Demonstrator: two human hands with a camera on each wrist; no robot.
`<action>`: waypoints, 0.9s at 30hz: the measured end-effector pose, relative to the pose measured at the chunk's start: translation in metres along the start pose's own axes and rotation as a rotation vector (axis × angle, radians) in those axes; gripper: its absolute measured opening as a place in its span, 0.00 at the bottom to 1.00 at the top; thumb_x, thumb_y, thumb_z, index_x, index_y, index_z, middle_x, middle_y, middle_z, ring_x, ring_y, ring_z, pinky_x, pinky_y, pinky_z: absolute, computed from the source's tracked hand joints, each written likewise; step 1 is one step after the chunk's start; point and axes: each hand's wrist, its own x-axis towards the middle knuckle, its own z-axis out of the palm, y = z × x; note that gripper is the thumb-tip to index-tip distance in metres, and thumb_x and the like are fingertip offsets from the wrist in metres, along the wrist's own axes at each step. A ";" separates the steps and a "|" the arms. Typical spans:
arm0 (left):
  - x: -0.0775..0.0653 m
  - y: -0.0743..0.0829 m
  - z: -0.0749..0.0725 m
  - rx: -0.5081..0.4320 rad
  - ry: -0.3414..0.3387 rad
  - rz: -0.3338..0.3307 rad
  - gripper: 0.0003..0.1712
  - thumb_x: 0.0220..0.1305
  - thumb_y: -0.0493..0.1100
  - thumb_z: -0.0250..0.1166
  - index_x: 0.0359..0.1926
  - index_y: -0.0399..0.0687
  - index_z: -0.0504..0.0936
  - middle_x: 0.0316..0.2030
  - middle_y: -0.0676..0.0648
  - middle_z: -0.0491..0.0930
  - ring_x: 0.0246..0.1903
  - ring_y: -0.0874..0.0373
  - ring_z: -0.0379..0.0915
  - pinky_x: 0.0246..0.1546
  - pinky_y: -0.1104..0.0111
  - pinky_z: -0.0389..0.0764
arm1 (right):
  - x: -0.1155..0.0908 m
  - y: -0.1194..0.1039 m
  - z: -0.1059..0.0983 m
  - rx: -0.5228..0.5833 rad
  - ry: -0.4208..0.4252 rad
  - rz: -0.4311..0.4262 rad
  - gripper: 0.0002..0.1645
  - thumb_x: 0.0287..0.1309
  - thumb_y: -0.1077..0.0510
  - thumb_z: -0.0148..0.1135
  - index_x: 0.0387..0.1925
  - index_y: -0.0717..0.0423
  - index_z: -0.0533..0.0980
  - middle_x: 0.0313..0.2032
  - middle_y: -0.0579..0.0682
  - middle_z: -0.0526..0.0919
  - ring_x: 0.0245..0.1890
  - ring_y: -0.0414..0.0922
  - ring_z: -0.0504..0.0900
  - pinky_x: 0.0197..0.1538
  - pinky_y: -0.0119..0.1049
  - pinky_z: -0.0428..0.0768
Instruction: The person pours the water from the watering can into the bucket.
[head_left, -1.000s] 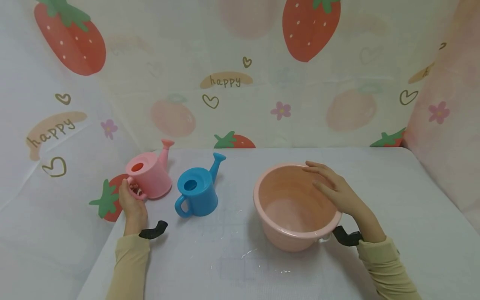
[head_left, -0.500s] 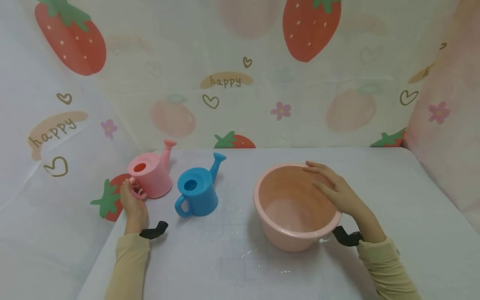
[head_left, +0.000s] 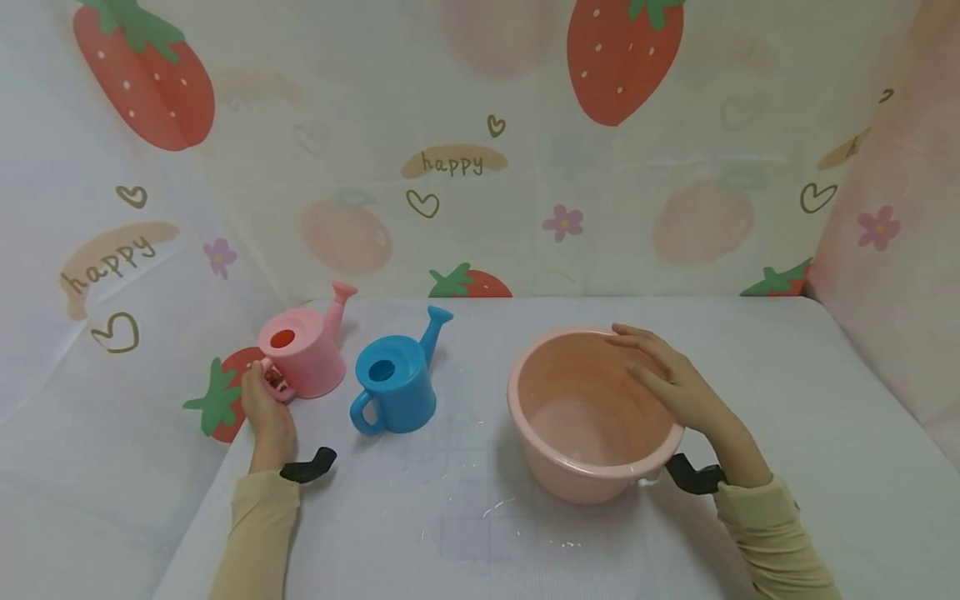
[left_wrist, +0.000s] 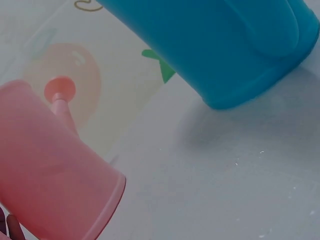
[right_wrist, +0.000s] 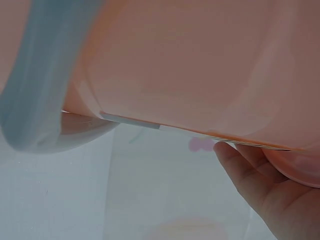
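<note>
At the left of the head view, my left hand [head_left: 267, 417] has its fingers curled round the handle of a pink watering can [head_left: 318, 362]. The can stands on the table, its spout pointing to the back right. Beside it is a blue watering can [head_left: 397, 392], untouched, with its handle towards me. On the right, my right hand [head_left: 678, 387] holds the rim of a pink bucket [head_left: 570, 483], thumb on the inside and fingers along the far rim. The right wrist view shows fingertips [right_wrist: 227, 152] against the bucket's outer wall. Nothing shows inside the bucket.
The white tabletop [head_left: 420, 533] carries small water drops or shiny specks between the cans and the bucket. Behind it and to both sides hangs a strawberry-printed cloth [head_left: 622, 200], close to the pink can. A pale handle [right_wrist: 45, 100] crosses the bucket's side.
The pink watering can has shifted slightly to the right with my left hand on its handle. My right hand, the bucket and the blue can stay put.
</note>
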 end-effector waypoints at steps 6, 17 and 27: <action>-0.007 0.003 -0.001 0.110 0.015 0.018 0.16 0.65 0.58 0.54 0.42 0.53 0.69 0.41 0.50 0.68 0.39 0.59 0.64 0.33 0.72 0.70 | -0.001 0.002 0.000 0.012 -0.002 -0.010 0.23 0.62 0.69 0.51 0.59 0.62 0.68 0.65 0.61 0.62 0.67 0.60 0.55 0.62 0.64 0.54; -0.015 0.016 -0.006 0.147 0.018 0.065 0.14 0.64 0.53 0.58 0.43 0.55 0.64 0.44 0.55 0.70 0.47 0.61 0.64 0.49 0.73 0.62 | -0.001 0.004 -0.001 0.022 -0.001 -0.016 0.22 0.62 0.68 0.51 0.59 0.61 0.68 0.65 0.59 0.62 0.67 0.59 0.55 0.63 0.63 0.54; -0.018 0.019 -0.012 0.262 0.023 0.196 0.14 0.65 0.48 0.58 0.48 0.51 0.66 0.44 0.56 0.65 0.48 0.64 0.61 0.48 0.79 0.66 | 0.001 0.037 0.003 0.020 0.003 -0.002 0.25 0.63 0.65 0.53 0.60 0.49 0.68 0.66 0.50 0.62 0.68 0.52 0.55 0.63 0.61 0.55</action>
